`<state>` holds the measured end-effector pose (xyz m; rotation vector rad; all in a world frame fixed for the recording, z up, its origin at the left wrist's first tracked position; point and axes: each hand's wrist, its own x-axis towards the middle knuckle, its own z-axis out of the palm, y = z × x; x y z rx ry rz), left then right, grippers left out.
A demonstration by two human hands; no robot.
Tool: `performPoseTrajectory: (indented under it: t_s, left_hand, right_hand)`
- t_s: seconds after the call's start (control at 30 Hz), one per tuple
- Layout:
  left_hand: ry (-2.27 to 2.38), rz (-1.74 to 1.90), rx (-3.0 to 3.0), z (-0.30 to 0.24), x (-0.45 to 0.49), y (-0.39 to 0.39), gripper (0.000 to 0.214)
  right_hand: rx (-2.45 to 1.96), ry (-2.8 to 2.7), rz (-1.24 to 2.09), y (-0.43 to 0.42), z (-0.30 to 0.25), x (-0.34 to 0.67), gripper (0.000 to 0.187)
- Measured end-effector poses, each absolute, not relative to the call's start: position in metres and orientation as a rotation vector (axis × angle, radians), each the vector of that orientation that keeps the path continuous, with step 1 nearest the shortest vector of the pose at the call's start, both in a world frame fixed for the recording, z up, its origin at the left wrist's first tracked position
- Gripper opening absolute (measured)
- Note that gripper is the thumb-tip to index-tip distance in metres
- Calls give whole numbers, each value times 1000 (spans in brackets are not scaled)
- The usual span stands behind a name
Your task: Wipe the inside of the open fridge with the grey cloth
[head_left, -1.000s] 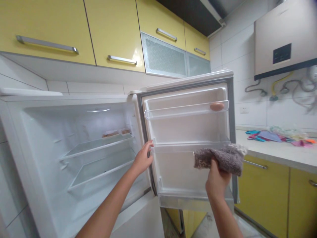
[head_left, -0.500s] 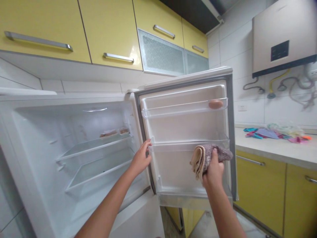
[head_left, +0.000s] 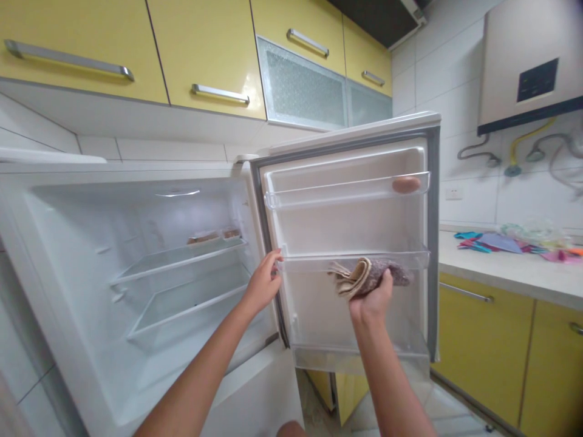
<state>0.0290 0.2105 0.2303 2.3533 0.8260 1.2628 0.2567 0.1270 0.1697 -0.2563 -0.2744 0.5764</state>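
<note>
Up close, gripping a folded, fuzzy brownish cloth (head_left: 364,276) in the right hand (head_left: 371,303), with the thumb over the front and the palm underneath. Folded thick, probably to give something chunky to hold. Held right in front of the middle rack (head_left: 314,262) of the open fridge door (head_left: 346,227); can't tell about actual contact. Over by the hinge, got the left hand (head_left: 263,282) loosely curled at the end of that same rack, maybe to steady the door. Can't tell a real pinch from a light touch.

Higher up, can see a single egg (head_left: 406,184) in the top rack (head_left: 328,193), likely stopped from rolling out by the clear rail. Inside the fridge (head_left: 86,321), can make out small packs (head_left: 204,237) toward the back of the upper shelf (head_left: 168,264), presumably tucked there for stability. Beyond the door, on the counter (head_left: 469,264), heaped with colourful cloths (head_left: 501,243), perhaps to be out of the door's way.
</note>
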Motion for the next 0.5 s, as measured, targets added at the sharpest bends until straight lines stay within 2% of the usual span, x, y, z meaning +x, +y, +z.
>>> performPoseTrajectory:
  t_s: [0.13, 0.33, 0.5]
  left_hand:
    - [760, 1173, 2366, 231, 23, 212, 61]
    - [760, 1094, 2467, 235, 17, 219, 66]
    - [857, 1072, 2576, 241, 17, 216, 64]
  right_hand:
    - [-216, -147, 774, 146, 169, 197, 44]
    - [-259, -448, 1023, 171, 159, 131, 55]
    - [-274, -603, 1111, 171, 166, 121, 59]
